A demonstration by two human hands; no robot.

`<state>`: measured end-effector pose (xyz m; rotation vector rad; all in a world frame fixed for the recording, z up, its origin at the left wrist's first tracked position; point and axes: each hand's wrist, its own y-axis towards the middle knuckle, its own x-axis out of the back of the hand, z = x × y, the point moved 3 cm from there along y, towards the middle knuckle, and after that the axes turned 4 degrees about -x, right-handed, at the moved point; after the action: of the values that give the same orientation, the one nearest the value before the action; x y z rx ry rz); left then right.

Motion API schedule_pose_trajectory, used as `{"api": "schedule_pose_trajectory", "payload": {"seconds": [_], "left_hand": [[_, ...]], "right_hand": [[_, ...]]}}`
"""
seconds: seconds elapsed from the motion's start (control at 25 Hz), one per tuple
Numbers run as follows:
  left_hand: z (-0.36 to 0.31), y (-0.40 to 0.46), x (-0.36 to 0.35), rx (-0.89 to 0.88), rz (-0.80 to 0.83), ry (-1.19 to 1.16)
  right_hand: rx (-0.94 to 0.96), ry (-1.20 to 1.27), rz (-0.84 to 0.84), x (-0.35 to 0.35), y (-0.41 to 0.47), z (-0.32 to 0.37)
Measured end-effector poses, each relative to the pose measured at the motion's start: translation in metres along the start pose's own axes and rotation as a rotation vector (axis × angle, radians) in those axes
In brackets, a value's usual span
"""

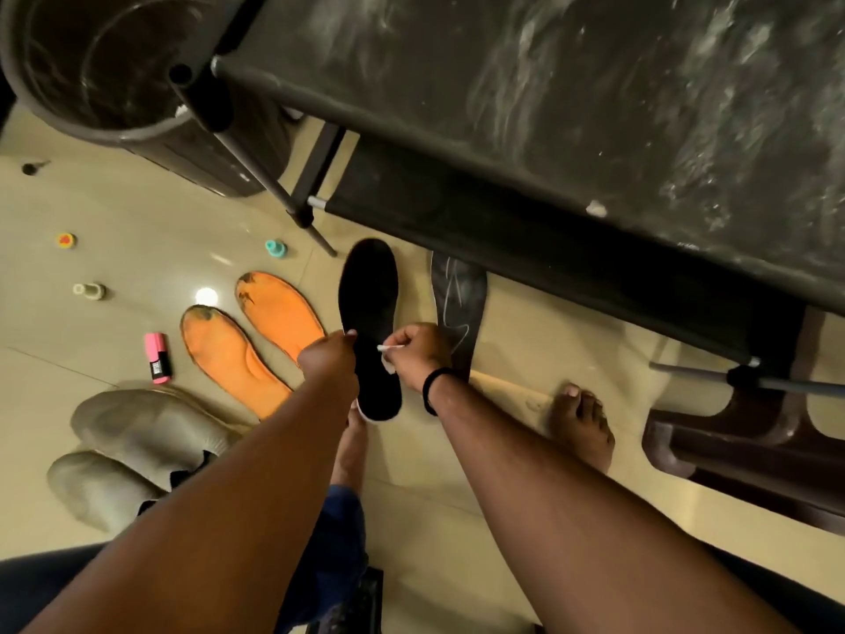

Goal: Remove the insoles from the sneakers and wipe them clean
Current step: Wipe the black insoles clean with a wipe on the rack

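The left hand [327, 359] pinches the black insole [369, 313] by its edge. The right hand [420, 354] grips a cotton swab [389, 348] against it above the floor [137, 212].

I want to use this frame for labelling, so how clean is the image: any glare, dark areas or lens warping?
Head view: warm, dim light; one bright glare spot on the glossy floor beside the orange insoles; the black insole held by the left hand and right hand shows almost no surface detail; wide-angle distortion bends the dark rack and bucket; forearms look slightly soft.
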<state>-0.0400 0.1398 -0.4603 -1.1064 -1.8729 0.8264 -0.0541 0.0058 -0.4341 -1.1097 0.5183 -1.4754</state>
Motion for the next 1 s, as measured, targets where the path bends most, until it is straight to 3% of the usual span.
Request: {"api": "schedule_pose_trajectory", "payload": {"seconds": [0.16, 0.24, 0.48, 0.84, 1.0], "left_hand": [[-0.015, -0.017, -0.003, -0.329, -0.233, 0.396], [-0.004, -0.037, -0.011, -0.421, -0.245, 0.436], [0.026, -0.073, -0.084, -0.362, 0.088, 0.422], [0.043, -0.037, -0.109, -0.265, 0.146, 0.717], [0.033, -0.06, -0.088, -0.258, 0.152, 0.85]], "right_hand": [[-0.063, 0.092, -0.077, 0.012, -0.004, -0.007], [-0.138, 0.126, -0.102, 0.027, -0.012, -0.025], [-0.215, 0.092, -0.2, 0.073, -0.017, -0.053], [-0.178, -0.043, -0.122, 0.067, 0.015, -0.057], [-0.257, -0.092, 0.041, 0.079, -0.013, -0.052]]}}
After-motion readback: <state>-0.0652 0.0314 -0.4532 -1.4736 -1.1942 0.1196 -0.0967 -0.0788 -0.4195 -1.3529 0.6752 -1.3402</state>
